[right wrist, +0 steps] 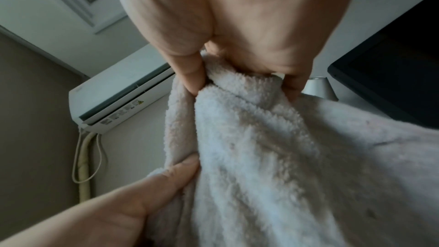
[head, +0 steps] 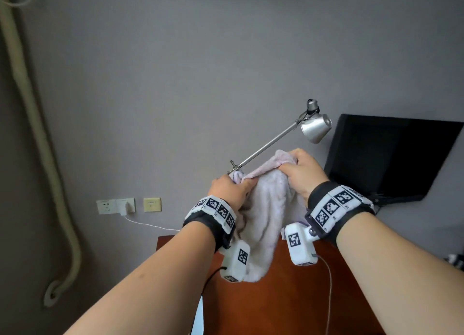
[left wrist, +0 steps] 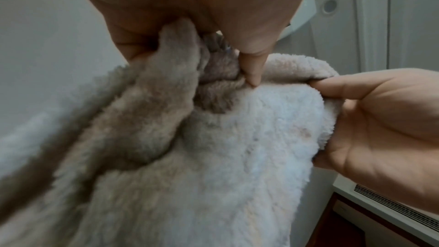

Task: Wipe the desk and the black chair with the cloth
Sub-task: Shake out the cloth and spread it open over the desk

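Note:
A fluffy pale pink cloth [head: 266, 209] hangs in the air above the red-brown desk [head: 296, 297], stretched between both hands. My left hand [head: 229, 189] pinches its upper left corner, and my right hand [head: 301, 171] grips the upper right edge a little higher. In the left wrist view the cloth [left wrist: 213, 157] bunches under my left thumb, with my right hand [left wrist: 385, 129] holding its right edge. In the right wrist view my right fingers [right wrist: 190, 74] clamp a fold of the cloth [right wrist: 285, 157], and my left hand [right wrist: 133, 194] holds the side below. No black chair is in view.
A silver desk lamp [head: 313, 128] on a long metal arm reaches over the desk just behind the cloth. A black monitor [head: 391, 156] stands at the back right. Wall sockets [head: 118, 205] with a white charger cable sit low left. An air conditioner [right wrist: 118, 100] hangs on the wall.

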Motion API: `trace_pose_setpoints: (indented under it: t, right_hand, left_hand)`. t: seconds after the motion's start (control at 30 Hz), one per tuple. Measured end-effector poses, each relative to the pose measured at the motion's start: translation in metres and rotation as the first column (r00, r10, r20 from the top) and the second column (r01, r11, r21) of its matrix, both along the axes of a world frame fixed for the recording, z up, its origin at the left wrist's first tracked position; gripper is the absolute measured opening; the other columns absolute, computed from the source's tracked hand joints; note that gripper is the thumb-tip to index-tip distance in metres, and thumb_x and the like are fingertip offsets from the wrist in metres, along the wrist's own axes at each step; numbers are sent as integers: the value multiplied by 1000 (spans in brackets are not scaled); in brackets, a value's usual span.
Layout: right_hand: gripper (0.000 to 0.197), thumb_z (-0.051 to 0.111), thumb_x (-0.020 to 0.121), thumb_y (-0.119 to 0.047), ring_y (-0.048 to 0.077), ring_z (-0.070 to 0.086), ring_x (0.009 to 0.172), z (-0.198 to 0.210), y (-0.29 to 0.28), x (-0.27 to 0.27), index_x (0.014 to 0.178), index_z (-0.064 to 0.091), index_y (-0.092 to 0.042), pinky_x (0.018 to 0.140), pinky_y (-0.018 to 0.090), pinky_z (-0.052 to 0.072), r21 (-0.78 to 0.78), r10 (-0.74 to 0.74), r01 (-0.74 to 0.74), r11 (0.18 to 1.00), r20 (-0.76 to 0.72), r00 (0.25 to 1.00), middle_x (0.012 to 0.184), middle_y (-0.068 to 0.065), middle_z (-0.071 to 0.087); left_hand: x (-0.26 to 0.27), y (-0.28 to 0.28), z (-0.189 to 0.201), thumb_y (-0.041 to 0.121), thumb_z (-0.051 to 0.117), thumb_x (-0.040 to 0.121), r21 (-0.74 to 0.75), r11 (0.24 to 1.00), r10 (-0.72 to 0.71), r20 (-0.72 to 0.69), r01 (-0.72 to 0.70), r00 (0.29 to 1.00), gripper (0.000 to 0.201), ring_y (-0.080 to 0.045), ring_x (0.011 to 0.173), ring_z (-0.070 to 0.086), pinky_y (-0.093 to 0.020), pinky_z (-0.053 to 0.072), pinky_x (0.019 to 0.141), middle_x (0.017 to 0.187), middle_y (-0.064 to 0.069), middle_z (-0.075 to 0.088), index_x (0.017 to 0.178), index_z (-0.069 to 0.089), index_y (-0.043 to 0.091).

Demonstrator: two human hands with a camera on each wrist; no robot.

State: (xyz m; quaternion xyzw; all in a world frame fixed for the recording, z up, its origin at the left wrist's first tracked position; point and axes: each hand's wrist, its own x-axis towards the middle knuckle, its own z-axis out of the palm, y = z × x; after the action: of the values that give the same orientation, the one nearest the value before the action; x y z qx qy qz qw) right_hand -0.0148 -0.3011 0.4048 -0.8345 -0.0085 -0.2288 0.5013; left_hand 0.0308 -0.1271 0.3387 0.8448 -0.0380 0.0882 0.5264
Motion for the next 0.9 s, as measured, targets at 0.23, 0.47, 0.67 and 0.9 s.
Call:
trace_pose_setpoints:
  t: [0.23,0.47,0.67,0.9]
  right_hand:
    - [5,64,87,-19,29,68,93,-12,-15,15,90,60,-19,86,45,54,17,12,-11,1000,-56,998,91,6,69]
    - [10,64,90,-24,26,69,93,-7,-39,47,97,62,-18,86,46,55,23,66,-65,998,-80,995,95,7,71]
    - [10,59,92,-25,27,64,79,7,-71,84,96,58,-16,67,35,47,-275,57,-85,958,-111,992,86,8,66]
    - [18,53,94,-30,27,56,73,19,-92,111,79,46,-23,77,41,46,-439,17,-37,898,-49,999,75,1,56]
  left_hand:
    - [2,-7,-2,48,64,97,14,999,36,34,-37,999,39,-14,74,55,-28,36,59,85,9,56,114,52,15]
    - [36,-18,6,32,56,105,165,986,-60,177,30,982,67,-26,111,68,-32,50,93,117,9,68,162,23,42]
    - [65,-46,15,45,45,103,258,966,-54,93,28,994,35,-31,137,44,-40,36,119,143,-18,54,132,63,54]
    - [71,-83,37,35,58,90,89,996,2,27,-4,1000,29,-24,154,31,-32,28,124,157,-12,47,111,75,45]
